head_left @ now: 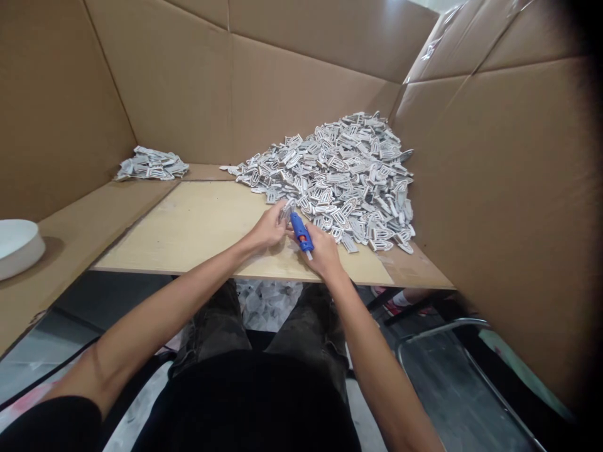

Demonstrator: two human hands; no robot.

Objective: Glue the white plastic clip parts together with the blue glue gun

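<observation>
White bowl: far left of my blue glue gun; its left part is cut off by the frame.
Small pile: beyond and left of the gun, apparently set apart for sorting.
Left hand: just left of the gun, pinching one grey piece by its front end, seemingly to steady it; contact unclear.
Right hand: wrapped round the gun, handle hidden.
Large pile: beyond and right of the gun on the desk, probably for reach; lower pieces buried.

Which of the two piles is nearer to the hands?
The large pile, just beyond the left hand and right hand; the small pile lies farther left.
</observation>
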